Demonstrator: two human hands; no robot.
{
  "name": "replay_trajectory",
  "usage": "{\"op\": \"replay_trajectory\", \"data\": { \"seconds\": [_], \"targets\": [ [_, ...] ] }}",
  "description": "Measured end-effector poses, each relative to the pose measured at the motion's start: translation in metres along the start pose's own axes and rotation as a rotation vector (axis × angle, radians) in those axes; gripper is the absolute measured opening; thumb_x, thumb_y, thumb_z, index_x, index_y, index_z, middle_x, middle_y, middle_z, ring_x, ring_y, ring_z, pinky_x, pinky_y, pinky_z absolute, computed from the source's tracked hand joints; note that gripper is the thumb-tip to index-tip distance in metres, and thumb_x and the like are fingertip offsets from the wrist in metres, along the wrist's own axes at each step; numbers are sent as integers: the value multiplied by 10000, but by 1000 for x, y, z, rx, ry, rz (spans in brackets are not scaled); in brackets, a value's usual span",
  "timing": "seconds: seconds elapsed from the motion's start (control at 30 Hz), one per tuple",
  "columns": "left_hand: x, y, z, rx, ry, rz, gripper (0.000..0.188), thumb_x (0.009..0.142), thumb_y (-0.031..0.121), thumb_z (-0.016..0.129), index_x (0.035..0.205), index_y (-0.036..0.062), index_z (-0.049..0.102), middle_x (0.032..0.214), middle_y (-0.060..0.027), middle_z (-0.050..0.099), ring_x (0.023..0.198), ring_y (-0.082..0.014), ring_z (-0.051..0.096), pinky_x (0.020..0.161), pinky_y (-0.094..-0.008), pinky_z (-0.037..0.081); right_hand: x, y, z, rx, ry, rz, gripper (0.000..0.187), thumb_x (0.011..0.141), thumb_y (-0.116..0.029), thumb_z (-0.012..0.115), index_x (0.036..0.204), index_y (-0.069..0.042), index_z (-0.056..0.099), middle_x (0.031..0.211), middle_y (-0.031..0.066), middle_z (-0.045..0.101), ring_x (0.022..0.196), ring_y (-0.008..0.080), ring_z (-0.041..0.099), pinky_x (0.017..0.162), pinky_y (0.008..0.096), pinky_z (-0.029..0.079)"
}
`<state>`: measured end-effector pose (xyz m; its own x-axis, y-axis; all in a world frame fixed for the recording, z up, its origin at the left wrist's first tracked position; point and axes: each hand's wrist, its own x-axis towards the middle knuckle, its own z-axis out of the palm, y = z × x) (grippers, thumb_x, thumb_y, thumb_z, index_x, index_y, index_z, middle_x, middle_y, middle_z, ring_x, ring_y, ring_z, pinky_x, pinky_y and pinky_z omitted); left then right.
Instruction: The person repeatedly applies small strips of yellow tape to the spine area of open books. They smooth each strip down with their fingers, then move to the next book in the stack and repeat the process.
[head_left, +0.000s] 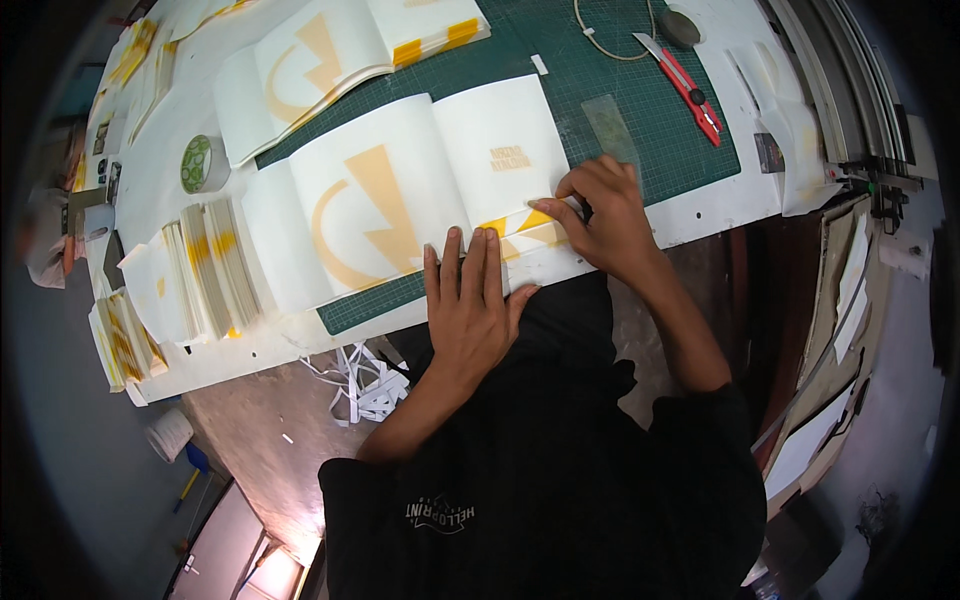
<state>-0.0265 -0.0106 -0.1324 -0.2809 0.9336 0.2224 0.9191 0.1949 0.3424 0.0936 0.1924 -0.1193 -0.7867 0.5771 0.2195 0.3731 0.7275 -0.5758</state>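
A white booklet or printed sheet [370, 150] with pale orange shapes lies spread open before me, with a crease down its middle. Yellow-and-white patterned edges show along the near side of its right half. My left hand [466, 315] rests flat near the foot of the crease, fingers stretched over the near edge. At the near right corner, my right hand [612, 215] has thumb and forefinger pinched on the edge of the booklet. Whether it grips one leaf or several is hidden by the fingers.
Beneath lies a green cutting mat [690, 165] on a white table. A red utility knife [690, 95] with its blade out lies at the far right. Another open booklet [300, 70] is behind; stacked folded booklets [205, 265] stand left, near a green-and-white round container [200, 163]. Paper strips [365, 385] litter the floor.
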Motion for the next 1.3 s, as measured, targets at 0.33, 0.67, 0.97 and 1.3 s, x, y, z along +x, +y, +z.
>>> {"op": "replay_trajectory", "data": {
  "seconds": [0.33,0.67,0.97,1.3],
  "targets": [
    [-2,4,3,-27,8,-38,820,993,461,708,1577,-35,418,1478,-249,504,1462,-506,420,1200,-710,299,-6,5,10,50,112,-51,253,876,-213,871,808,-68,676,756,29,581,750,207,530,779,372,374],
    [-2,6,4,22,-10,-13,779,986,441,727,1590,38,444,1485,-254,450,1488,-500,367,1191,-729,298,-8,6,12,45,145,-77,251,869,-211,881,837,-74,673,779,25,584,773,203,538,787,370,375],
    [-8,1,12,-26,57,-39,785,952,506,751,1554,61,518,1469,-204,443,1485,-476,384,1176,-744,315,-9,5,11,47,144,-73,256,857,-214,889,841,-73,675,781,22,581,779,208,540,792,373,379],
    [-5,5,9,60,-2,-20,761,992,509,700,1561,44,501,1392,-215,473,1465,-491,373,1188,-742,291,-11,9,12,64,109,-55,241,878,-224,869,873,-73,681,853,53,632,860,239,576,845,411,383]
  ]
}}
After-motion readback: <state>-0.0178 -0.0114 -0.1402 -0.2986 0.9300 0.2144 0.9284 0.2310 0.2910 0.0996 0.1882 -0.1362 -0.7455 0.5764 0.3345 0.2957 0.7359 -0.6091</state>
